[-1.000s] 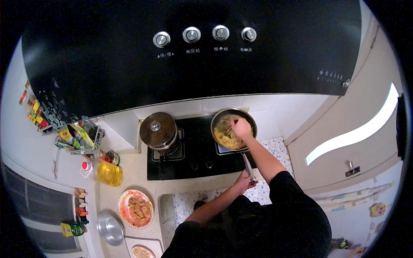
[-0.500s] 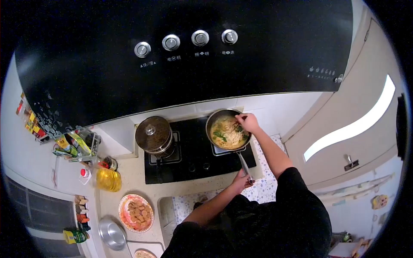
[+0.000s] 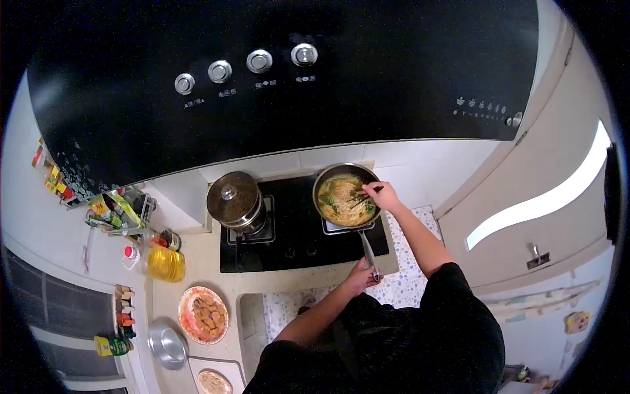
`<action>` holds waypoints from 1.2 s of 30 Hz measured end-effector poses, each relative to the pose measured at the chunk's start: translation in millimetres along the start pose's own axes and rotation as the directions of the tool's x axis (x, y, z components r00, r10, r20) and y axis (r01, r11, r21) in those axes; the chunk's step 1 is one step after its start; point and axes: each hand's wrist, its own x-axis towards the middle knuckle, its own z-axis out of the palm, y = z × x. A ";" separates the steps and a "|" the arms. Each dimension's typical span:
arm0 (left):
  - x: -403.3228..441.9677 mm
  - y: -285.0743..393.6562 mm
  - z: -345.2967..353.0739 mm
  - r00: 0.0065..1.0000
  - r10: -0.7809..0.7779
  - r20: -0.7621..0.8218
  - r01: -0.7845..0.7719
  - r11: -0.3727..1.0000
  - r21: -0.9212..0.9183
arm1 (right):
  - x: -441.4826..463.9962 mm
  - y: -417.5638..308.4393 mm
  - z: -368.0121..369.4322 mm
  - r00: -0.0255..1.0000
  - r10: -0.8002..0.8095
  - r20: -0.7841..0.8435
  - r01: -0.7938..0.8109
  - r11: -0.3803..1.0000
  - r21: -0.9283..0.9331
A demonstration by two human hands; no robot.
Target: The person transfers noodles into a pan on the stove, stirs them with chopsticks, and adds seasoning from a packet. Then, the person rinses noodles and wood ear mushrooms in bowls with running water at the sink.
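My right hand (image 3: 382, 195) grips dark chopsticks (image 3: 362, 199), whose tips reach into noodles and green leaves (image 3: 344, 197) at the right side of the pan. The round pan (image 3: 318, 182) rests on the right burner of the black stove (image 3: 289, 226). Its metal handle (image 3: 368, 249) points toward me, and my left hand (image 3: 359, 278) is wrapped around its end. On the left burner stands a pot with a glass lid (image 3: 231, 196).
A range hood (image 3: 262, 118) overhangs the stove. Left on the counter are an oil bottle (image 3: 166, 264), a plate of sliced food (image 3: 195, 333), a metal bowl (image 3: 167, 345) and a white tray (image 3: 226, 372). A door (image 3: 518, 171) stands at the right.
My right hand has shifted from over the pan's middle to its right rim, with the chopsticks now showing. The left hand stays on the handle. The camera view has turned slightly.
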 end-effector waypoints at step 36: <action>-3.1 -8.6 5.8 0.995 0.085 -0.058 -0.087 0.996 -0.026 | -21.5 -15.1 -14.9 0.980 -0.168 -0.103 0.149 0.974 -0.170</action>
